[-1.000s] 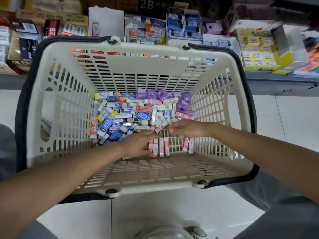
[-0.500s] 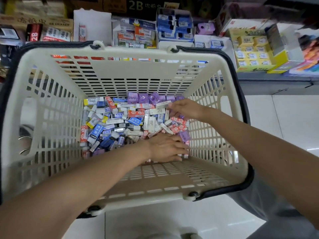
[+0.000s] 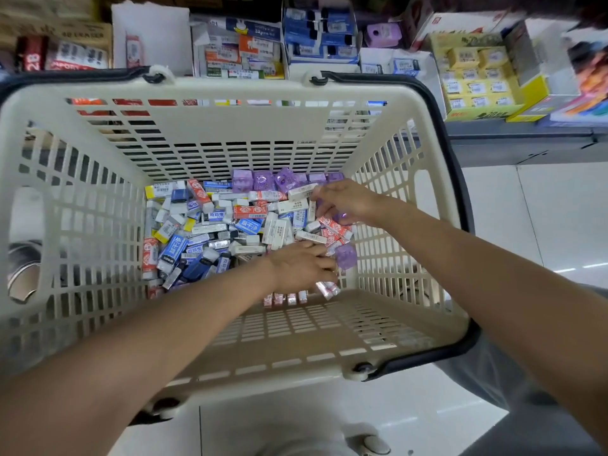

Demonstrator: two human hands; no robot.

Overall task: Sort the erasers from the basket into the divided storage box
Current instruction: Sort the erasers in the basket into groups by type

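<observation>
- Both arms reach down into the basket [image 3: 210,133], a cream slotted one with dark handles folded along the rim.
- The erasers [image 3: 230,225] are heaped on its floor, mostly toward the far and left side: blue, white, red-and-white and yellow sleeves all jumbled together.
- A row of purple erasers [image 3: 263,181] sits along the far wall, and one more purple eraser [image 3: 346,256] lies near the right wall, right beside the left hand.
- Left hand [image 3: 301,266] is palm down at the near edge of the heap, fingers curled over a bunch of red-and-white erasers. Several stick out under it in a row [image 3: 286,297], so it looks like it's gripping or covering them; can't say exactly how many it really holds.
- Right hand [image 3: 345,202] is at the far right corner, fingers bent down into the pile. Something purple shows under the palm, but I can't tell if it's actually pinched.
- Behind the basket is a shelf with boxes [image 3: 243,47] of stationery, plus a yellow box [image 3: 477,80] off to the right.
- White tiled floor [image 3: 543,209] underneath.
</observation>
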